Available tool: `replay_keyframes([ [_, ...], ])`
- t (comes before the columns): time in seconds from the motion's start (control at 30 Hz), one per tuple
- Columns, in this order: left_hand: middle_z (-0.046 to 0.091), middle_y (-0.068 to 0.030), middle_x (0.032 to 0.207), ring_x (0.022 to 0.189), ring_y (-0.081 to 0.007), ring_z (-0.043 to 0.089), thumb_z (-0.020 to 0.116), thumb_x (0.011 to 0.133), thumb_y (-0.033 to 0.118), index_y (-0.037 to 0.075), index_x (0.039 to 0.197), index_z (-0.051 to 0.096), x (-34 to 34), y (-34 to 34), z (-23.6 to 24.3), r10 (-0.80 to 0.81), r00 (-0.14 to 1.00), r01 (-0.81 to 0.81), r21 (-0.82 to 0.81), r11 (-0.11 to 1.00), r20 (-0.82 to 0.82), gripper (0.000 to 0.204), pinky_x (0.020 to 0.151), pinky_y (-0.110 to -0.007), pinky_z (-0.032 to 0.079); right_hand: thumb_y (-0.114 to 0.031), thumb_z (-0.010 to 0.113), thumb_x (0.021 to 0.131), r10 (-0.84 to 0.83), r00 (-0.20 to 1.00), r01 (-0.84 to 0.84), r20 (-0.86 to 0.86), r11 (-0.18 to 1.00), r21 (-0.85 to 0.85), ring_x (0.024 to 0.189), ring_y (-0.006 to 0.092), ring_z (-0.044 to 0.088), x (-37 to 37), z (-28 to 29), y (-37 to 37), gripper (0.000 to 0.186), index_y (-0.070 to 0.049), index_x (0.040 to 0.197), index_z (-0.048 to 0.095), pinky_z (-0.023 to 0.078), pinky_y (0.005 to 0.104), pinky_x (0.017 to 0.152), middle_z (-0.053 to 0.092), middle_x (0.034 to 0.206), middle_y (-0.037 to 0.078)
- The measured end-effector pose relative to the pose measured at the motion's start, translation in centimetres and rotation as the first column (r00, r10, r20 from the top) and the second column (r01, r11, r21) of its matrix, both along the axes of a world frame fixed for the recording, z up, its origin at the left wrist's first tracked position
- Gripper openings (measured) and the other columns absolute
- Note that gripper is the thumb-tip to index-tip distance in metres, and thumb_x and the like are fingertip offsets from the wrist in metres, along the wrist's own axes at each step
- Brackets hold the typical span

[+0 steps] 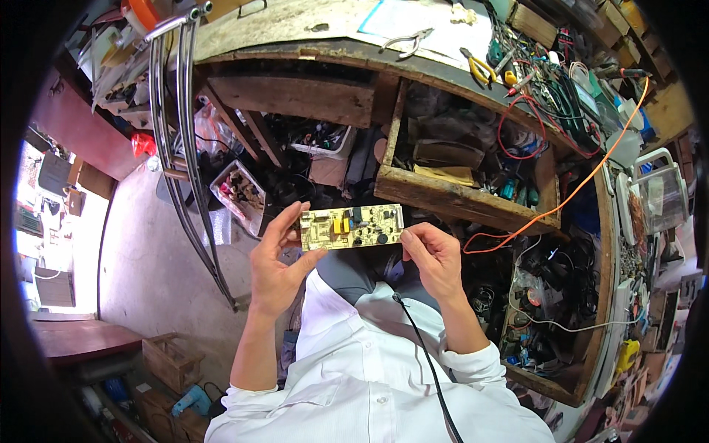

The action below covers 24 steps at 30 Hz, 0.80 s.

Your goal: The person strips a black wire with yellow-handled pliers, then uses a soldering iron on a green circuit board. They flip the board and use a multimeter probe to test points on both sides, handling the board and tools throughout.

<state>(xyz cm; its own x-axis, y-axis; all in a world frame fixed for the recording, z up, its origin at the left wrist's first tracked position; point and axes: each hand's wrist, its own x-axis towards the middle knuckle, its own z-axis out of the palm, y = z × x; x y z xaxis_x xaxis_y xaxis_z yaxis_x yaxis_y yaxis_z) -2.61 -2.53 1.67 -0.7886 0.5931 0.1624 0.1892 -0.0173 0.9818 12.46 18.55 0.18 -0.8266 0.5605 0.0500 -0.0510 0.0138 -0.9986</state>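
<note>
Above the lap [341, 267]: board [352, 227], components facing up
Left hand [278, 258]: closed around the board's left end
Right hand [434, 257]: pinching its right end
Tabletop [295, 35] beyond: silver pliers [418, 38], yellow pliers [480, 68]
Under the tabletop: open drawer [452, 198]

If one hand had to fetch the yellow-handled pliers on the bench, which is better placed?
Probably the right hand: the yellow-handled pliers lie nearer to it, and it pinches only the circuit board by its right end. The left hand grips the opposite end and could likely support the board alone.
</note>
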Motion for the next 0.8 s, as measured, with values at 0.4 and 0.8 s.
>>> replay_keyframes([
  [0.4,0.057,-0.0157,0.142,0.110,-0.0154,0.065,0.081,0.081,0.002,0.000,0.145,0.046,-0.31,-0.42,-0.37,-0.011,1.000,0.011,-0.013,1.000,-0.003,0.072,0.092,-0.029,0.052,-0.015,0.064,0.100,0.018,1.000,-0.018,-0.005,1.000,-0.002,0.065,0.0048,0.054,0.03,0.24,-0.24,0.019,0.003,0.096,0.068,0.042,0.0203,0.059,0.062,0.072,-0.001],
  [0.8,0.058,-0.0150,0.141,0.109,-0.0151,0.066,0.081,0.080,0.001,0.000,0.143,0.048,-0.31,-0.51,-0.21,-0.005,1.000,0.005,-0.022,1.000,-0.013,0.071,0.091,-0.029,0.052,-0.016,0.064,0.100,0.018,1.000,-0.018,-0.004,1.000,-0.013,0.064,0.0041,0.053,0.06,0.13,-0.35,0.020,0.003,0.095,0.068,0.041,0.0198,0.058,0.061,0.071,-0.001],
])
